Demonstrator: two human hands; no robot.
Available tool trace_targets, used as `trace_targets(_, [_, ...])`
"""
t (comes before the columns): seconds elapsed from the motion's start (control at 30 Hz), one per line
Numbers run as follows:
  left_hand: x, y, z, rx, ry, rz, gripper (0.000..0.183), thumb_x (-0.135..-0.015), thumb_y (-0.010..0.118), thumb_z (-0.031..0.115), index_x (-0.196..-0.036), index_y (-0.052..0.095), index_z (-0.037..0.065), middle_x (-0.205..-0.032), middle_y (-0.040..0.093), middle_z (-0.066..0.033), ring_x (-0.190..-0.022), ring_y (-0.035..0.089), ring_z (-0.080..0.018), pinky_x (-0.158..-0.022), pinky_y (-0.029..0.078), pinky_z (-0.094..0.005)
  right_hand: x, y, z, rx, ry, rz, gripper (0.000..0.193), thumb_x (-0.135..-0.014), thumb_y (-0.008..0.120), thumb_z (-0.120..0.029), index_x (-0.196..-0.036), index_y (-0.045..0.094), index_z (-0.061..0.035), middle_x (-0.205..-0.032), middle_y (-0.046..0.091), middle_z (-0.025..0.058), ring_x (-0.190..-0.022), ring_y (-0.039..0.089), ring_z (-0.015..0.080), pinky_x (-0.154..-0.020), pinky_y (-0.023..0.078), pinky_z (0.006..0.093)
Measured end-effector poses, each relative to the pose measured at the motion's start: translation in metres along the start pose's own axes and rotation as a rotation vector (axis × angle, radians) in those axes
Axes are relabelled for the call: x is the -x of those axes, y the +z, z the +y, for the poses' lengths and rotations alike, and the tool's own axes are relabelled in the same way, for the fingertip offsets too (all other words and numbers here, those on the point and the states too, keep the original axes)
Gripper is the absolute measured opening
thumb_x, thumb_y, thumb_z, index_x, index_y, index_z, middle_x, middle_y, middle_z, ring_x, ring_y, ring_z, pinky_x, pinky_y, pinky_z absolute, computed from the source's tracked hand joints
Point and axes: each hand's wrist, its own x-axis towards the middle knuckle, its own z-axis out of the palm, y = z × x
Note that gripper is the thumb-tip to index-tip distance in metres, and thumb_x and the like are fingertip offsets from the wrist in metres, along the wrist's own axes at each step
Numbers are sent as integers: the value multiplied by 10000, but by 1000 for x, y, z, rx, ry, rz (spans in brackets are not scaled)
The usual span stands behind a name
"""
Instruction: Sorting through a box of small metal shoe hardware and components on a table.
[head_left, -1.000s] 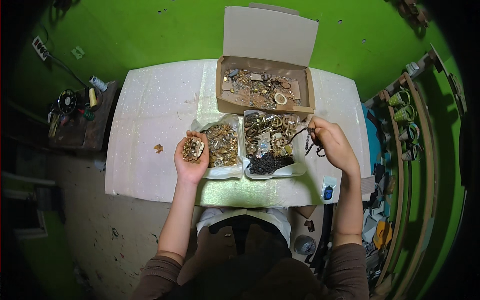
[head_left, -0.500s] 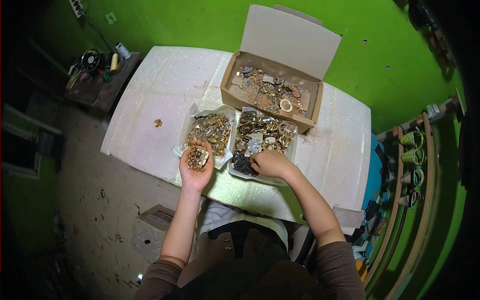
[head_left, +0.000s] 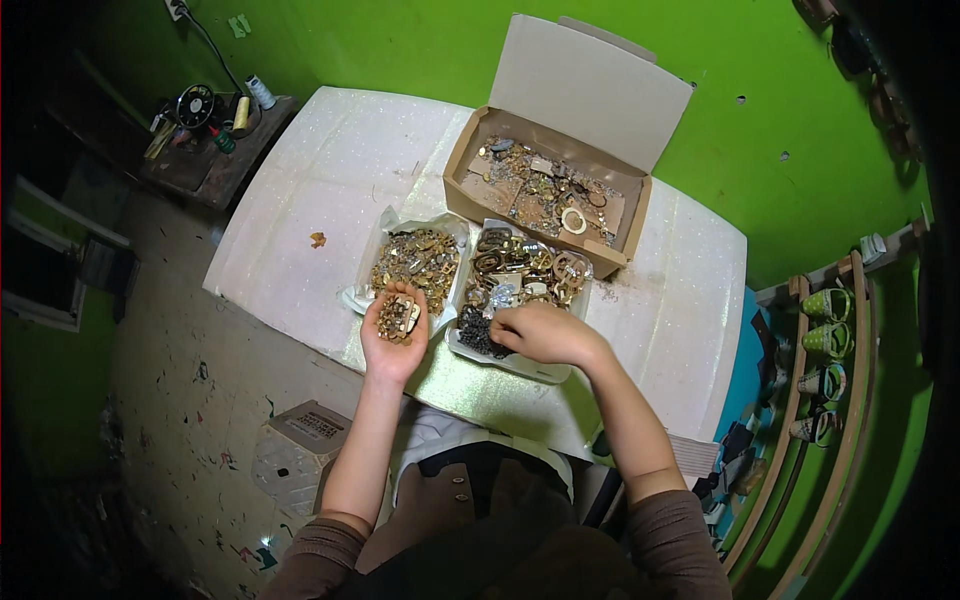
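My left hand (head_left: pixel 391 352) is cupped palm up, holding a heap of small gold-coloured metal pieces (head_left: pixel 394 313), one of them pale and flat. It is at the near edge of a plastic-lined tray (head_left: pixel 354 298) full of small gold and silver metal fittings (head_left: pixel 418 262). My right hand (head_left: pixel 548 333) reaches over a second pale tray (head_left: pixel 530 370), its curled fingertips touching a pile of small black pieces (head_left: pixel 473 332). Whatever those fingertips pinch is hidden. Farther back in that tray are larger gold and brown buckles and rings (head_left: pixel 530 262).
An open cardboard box (head_left: pixel 630 233) with scattered small metal parts and a cream ring (head_left: pixel 573 221) stands behind the trays. A small brown scrap (head_left: pixel 318 240) lies on the glittery white table (head_left: pixel 290 185). Thread spools (head_left: pixel 260 92) stand on a side table; sandals (head_left: pixel 828 305) hang on a rack at right.
My right hand has shifted slightly left and nearer to me, still at the black pieces. The tray under it sits slightly nearer. My left hand keeps its cupped hold; the view has tilted slightly.
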Motion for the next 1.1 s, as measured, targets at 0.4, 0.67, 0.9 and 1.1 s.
trace_targets(0.4, [7,4,1,-20,17,59,125,-811,458,76,-871,551,18,-870,576,-95,-878,547,-203,-901,426,-340,-12,19,25,-290,-48,51,247,-794,481,-67,-1026,558,-32,-927,599,139,-846,570,244,-768,439,325])
trace_targets(0.67, [4,2,-9,29,-51,31,126,-797,463,47,-882,541,-3,-855,567,-112,-870,539,-215,-897,425,-346,8,28,21,-126,52,217,254,-785,488,-92,-1017,552,-13,-986,565,173,-918,537,311,-829,417,360])
trace_targets(0.9, [-7,-13,-24,-368,-229,96,201,-864,373,116,-913,550,34,-901,571,-99,-899,537,-200,-796,437,-328,-9,35,-31,-154,-235,620,232,-757,528,-114,-978,553,-48,-895,534,111,-883,530,278,-738,444,349])
trace_targets(1.1, [-22,1,-12,-350,-291,111,189,-854,395,144,-904,556,57,-887,583,-69,-818,560,-175,-736,449,-308,-24,29,-45,96,-192,597,222,-735,578,-144,-945,579,-72,-914,527,86,-876,529,260,-751,445,343])
